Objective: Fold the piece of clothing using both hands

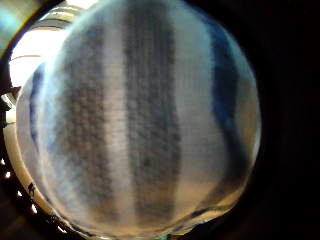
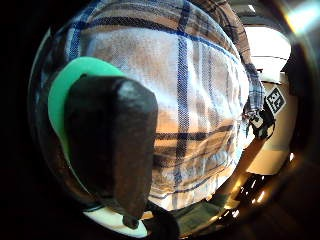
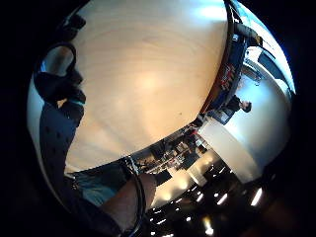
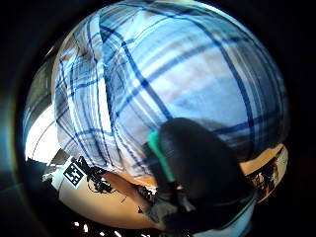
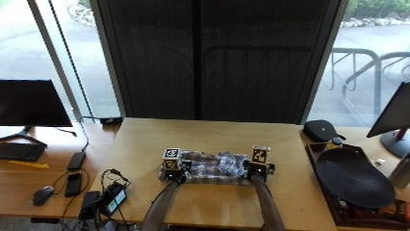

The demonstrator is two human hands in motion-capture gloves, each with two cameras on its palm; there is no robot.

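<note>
A blue and white plaid shirt (image 5: 214,168) lies bunched into a short bundle on the wooden table (image 5: 211,137), near its front edge. My left hand (image 5: 174,174) is at the bundle's left end and my right hand (image 5: 257,171) at its right end. In the left thumb side view the left thumb (image 2: 112,145) curls over the plaid cloth (image 2: 200,100). The left little finger side view is filled by cloth (image 1: 150,125) right against the palm. The right thumb (image 4: 197,168) likewise curls onto the cloth (image 4: 173,74). The right little finger side view shows only bare table (image 3: 148,74).
A dark tray with a black oval dish (image 5: 352,179) stands at the right, a black case (image 5: 322,130) behind it. At the left are a monitor (image 5: 32,103), a keyboard (image 5: 19,151), a mouse (image 5: 43,195) and devices with cables (image 5: 96,199). Another monitor (image 5: 394,118) sits far right.
</note>
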